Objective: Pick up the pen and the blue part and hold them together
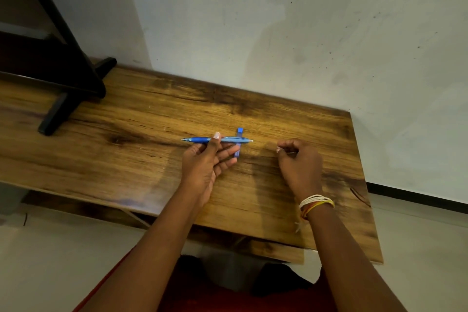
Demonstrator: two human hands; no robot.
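Nearest to us are our two bare forearms reaching over the front edge of the wooden table, the right wrist wrapped in a bunch of thread bracelets. Our left hand holds a blue pen level above the tabletop, thumb pressed on top of the barrel and the other fingers stretched out beneath it, tip pointing left. Our right hand is near the pen's right end but apart from it, fingers curled in tight and pinching something thin; we cannot tell what it is. Just behind the pen a small blue case lies on the table. Farther back to the left stands a black stand, then the white wall.
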